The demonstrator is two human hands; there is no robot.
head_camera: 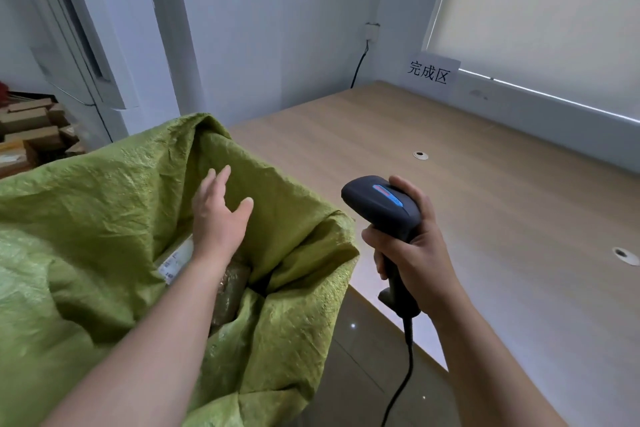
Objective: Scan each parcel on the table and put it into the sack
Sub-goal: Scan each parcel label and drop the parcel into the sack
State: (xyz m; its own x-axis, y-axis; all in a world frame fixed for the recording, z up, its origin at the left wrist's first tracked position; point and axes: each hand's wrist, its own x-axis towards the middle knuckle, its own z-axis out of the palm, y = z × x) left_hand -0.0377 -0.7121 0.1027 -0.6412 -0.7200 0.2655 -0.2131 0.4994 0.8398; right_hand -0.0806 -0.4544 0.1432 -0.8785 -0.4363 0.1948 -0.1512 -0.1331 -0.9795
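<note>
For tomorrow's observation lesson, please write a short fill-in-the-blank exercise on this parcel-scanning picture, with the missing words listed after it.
1. The right hand grips a black ____.
2. The left hand, fingers straight, reaches into the open ____ sack.
3. A parcel lies ____ the sack.
4. A black cable hangs from the scanner, beside the wooden ____.

Missing words: scanner; green; inside; table

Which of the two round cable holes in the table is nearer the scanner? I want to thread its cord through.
The hole farther back, above the scanner; the other hole sits by the right edge.
</note>
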